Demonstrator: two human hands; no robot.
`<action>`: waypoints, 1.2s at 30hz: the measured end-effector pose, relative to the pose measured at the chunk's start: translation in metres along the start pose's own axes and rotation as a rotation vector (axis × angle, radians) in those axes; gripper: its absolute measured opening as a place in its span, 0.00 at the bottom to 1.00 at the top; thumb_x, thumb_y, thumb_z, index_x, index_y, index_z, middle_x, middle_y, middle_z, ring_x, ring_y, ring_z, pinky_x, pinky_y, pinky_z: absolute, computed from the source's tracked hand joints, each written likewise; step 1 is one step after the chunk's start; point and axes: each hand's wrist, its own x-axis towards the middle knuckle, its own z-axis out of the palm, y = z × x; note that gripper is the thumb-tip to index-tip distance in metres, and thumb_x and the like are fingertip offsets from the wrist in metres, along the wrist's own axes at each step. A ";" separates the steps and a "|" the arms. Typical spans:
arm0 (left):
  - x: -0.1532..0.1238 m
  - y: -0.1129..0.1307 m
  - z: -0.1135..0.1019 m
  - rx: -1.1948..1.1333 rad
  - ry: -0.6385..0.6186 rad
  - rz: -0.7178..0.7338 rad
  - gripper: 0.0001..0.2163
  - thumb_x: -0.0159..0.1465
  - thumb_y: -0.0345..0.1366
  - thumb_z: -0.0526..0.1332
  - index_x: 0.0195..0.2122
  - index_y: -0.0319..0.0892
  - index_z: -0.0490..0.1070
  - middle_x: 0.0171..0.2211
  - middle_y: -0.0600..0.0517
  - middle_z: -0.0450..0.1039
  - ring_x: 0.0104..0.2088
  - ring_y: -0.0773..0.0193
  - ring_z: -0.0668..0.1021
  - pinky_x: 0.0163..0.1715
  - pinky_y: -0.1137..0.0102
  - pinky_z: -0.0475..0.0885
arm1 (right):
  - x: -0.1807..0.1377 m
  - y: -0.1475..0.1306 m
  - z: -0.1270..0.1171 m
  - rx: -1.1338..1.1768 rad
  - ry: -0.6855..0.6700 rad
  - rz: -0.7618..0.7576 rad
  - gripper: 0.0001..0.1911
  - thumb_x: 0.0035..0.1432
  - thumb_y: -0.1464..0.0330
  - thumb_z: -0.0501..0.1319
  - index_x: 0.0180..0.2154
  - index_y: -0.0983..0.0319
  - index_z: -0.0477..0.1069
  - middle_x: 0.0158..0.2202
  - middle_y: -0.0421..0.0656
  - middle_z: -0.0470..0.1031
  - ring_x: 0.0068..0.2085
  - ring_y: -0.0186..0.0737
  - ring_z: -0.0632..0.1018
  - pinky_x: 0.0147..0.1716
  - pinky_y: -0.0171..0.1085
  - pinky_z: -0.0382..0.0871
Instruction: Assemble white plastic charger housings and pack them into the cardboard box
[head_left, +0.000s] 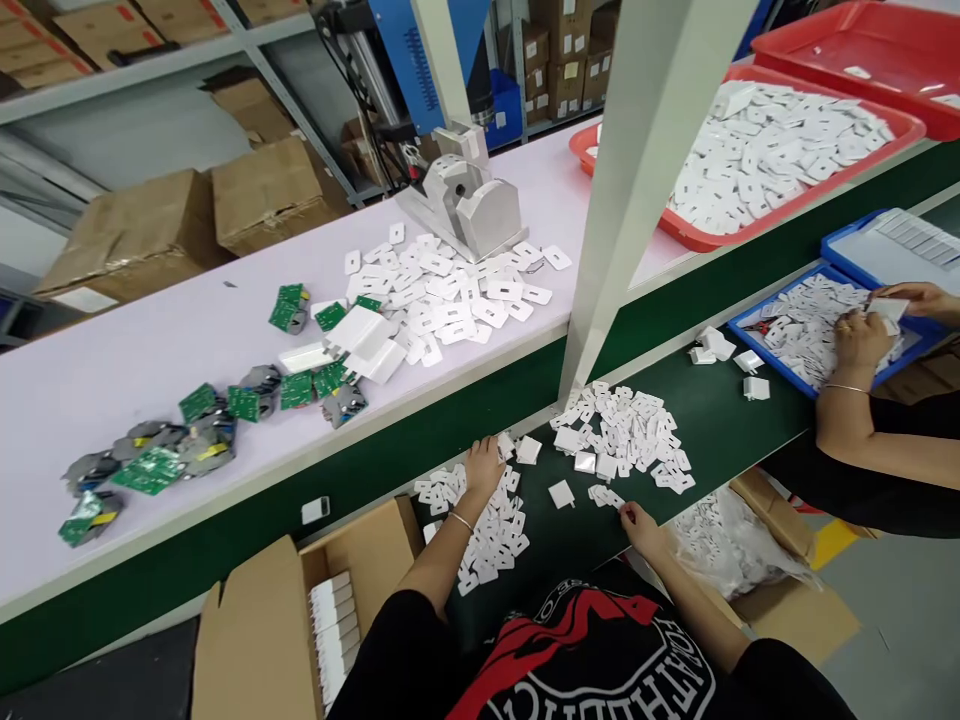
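Observation:
On the dark green bench, my left hand (486, 466) has its fingers curled at a small white square plastic housing (505, 446); the fingertips are partly hidden. Under and beside that wrist spreads a pile of flat white plastic plates with slots (496, 535). My right hand (642, 528) is closed, thumb and finger pinching the end of a white slotted plate (612, 499). Between my hands lies a loose white housing (561, 494). Beyond the right hand is another heap of white plates (634, 430), with several square housings along its near side.
At right, a co-worker's hands (862, 335) work over a blue tray (806, 383) of white parts. A post (626, 190) rises from the bench. The upper shelf bears circuit boards (150, 470) and a metal fixture (487, 215). Open cartons (247, 630) flank me.

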 end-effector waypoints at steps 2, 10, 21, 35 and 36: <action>0.003 0.004 0.002 0.017 0.010 -0.012 0.18 0.67 0.32 0.65 0.57 0.41 0.69 0.56 0.39 0.74 0.57 0.44 0.74 0.55 0.54 0.70 | -0.004 0.004 -0.002 -0.010 0.004 0.003 0.08 0.62 0.69 0.53 0.34 0.58 0.71 0.29 0.40 0.76 0.33 0.43 0.79 0.35 0.36 0.67; 0.004 0.002 0.003 0.105 0.002 0.000 0.25 0.66 0.34 0.67 0.64 0.42 0.66 0.57 0.37 0.73 0.58 0.41 0.72 0.56 0.53 0.70 | -0.016 0.028 -0.009 -0.019 0.007 0.027 0.10 0.62 0.71 0.54 0.35 0.59 0.73 0.30 0.41 0.78 0.33 0.42 0.79 0.35 0.36 0.67; 0.014 0.004 0.005 0.091 0.025 -0.053 0.24 0.68 0.36 0.65 0.65 0.42 0.66 0.56 0.37 0.74 0.57 0.41 0.72 0.55 0.54 0.70 | -0.009 0.033 -0.010 -0.107 -0.021 -0.078 0.09 0.65 0.73 0.55 0.39 0.60 0.73 0.34 0.42 0.80 0.37 0.41 0.80 0.36 0.34 0.65; -0.014 0.008 -0.007 -0.349 0.129 -0.165 0.22 0.67 0.34 0.64 0.61 0.40 0.67 0.58 0.35 0.74 0.60 0.42 0.74 0.59 0.54 0.71 | 0.017 -0.011 0.006 -0.332 0.024 -0.291 0.15 0.65 0.69 0.63 0.54 0.61 0.71 0.56 0.51 0.68 0.44 0.43 0.78 0.34 0.35 0.64; -0.021 0.008 -0.009 -0.402 0.142 -0.188 0.21 0.67 0.35 0.64 0.60 0.39 0.67 0.56 0.35 0.75 0.58 0.42 0.76 0.56 0.55 0.73 | 0.017 -0.013 0.006 -0.332 0.024 -0.304 0.14 0.66 0.69 0.63 0.53 0.60 0.72 0.55 0.50 0.69 0.43 0.43 0.78 0.34 0.35 0.64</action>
